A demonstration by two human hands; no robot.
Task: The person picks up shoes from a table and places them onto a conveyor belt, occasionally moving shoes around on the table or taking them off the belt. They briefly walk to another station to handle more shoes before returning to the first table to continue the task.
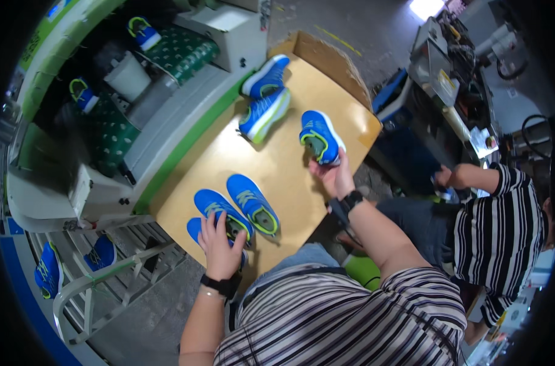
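At the right part of the tan table (302, 207), my right hand (336, 175) grips a blue sneaker (317, 134) by its heel, toe pointing away from me. The sneaker has a lime-green lining and a white sole. My left hand (221, 246) lies with fingers spread on a blue sneaker (213, 201) in the near-left group. Just right of that one is another sneaker (250, 201), and a third (194, 228) is partly hidden by my left hand. Two more shoes, a farther sneaker (266, 74) and a tilted sneaker (266, 114), lie at the table's far side.
On the left a machine with a green dotted conveyor belt (183, 52) carries blue shoes. A slatted metal rack (125, 274) holds a sneaker (49, 270) and another (100, 253). Cardboard (332, 61) stands at the table's far edge. A person in stripes (497, 226) works at right.
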